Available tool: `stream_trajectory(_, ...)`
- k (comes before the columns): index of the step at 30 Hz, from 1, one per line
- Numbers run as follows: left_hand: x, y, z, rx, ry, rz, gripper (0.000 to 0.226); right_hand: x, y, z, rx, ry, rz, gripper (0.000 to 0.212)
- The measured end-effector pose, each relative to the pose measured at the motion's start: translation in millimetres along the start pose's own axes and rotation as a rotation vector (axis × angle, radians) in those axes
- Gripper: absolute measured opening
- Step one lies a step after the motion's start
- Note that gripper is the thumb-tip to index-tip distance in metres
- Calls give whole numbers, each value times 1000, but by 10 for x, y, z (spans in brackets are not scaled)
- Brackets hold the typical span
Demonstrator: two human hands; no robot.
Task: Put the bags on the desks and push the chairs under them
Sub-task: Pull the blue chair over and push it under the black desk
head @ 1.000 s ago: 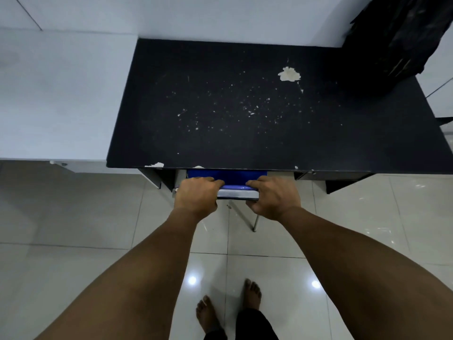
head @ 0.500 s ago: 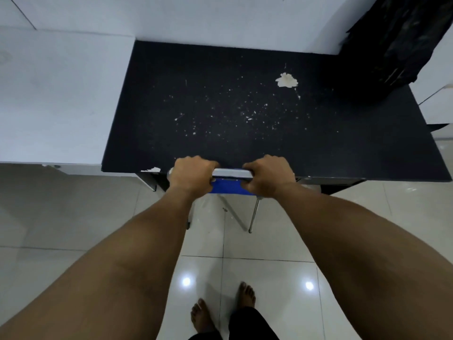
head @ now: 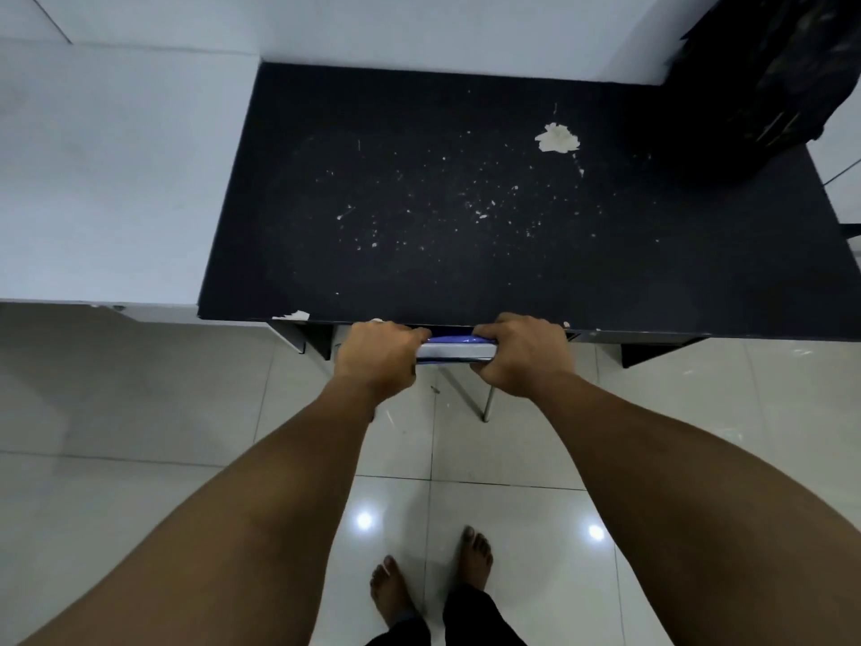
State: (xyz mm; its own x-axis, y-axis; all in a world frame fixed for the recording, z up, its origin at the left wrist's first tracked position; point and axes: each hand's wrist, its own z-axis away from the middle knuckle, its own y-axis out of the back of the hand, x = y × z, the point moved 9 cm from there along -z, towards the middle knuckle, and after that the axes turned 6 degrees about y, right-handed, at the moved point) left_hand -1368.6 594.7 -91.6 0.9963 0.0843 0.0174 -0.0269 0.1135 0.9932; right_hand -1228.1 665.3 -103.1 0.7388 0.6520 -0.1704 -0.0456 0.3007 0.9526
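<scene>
A black desk (head: 466, 202) with white specks and a chipped patch stands against the wall. A dark bag (head: 764, 72) sits on its far right corner. A chair with a blue seat and a silver back rail (head: 454, 351) is tucked almost fully under the desk's front edge; only the rail, a sliver of blue and one metal leg (head: 487, 403) show. My left hand (head: 379, 354) grips the rail's left end and my right hand (head: 524, 352) grips its right end, both touching the desk edge.
A white desk (head: 107, 179) adjoins the black one on the left. Glossy pale floor tiles (head: 140, 459) lie below, with my bare feet (head: 433, 585) close behind the chair. A wall runs behind both desks.
The chair has slid further under the black desk; less of the blue seat shows than a second ago. Both hands kept their grip on the rail throughout.
</scene>
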Motion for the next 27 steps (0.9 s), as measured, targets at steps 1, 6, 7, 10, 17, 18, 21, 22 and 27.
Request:
stream_trajectory(1,-45,2,-12,-6,-2,3,37,-29,-1,-19,7,12,-3,54)
stream_trajectory(6,-90,-39,-1,8,20,4,39,-62,6,-12,16,24,4,54)
stream_trajectory(7,-93,-52,-6,12,19,6,39,-54,4,-14,14,20,5,55)
stream_trajectory(10,-106,-83,-7,9,15,11,41,-77,0,-8,-6,15,-2,54)
stream_trajectory(17,-127,-105,-35,-22,78,38,32,-93,-12,-6,-62,-12,0,40)
stream_trajectory(18,-136,-107,-42,-31,85,47,31,-102,-7,-2,-71,-17,3,37)
stream_trajectory(21,-103,-101,-8,-76,108,56,30,-141,5,45,-95,-33,-8,30)
stream_trajectory(22,-91,-105,-6,-92,119,36,29,-147,13,47,-100,-37,-13,30)
stream_trajectory(27,-50,-47,76,-164,229,-108,63,-149,83,234,-89,-68,36,43)
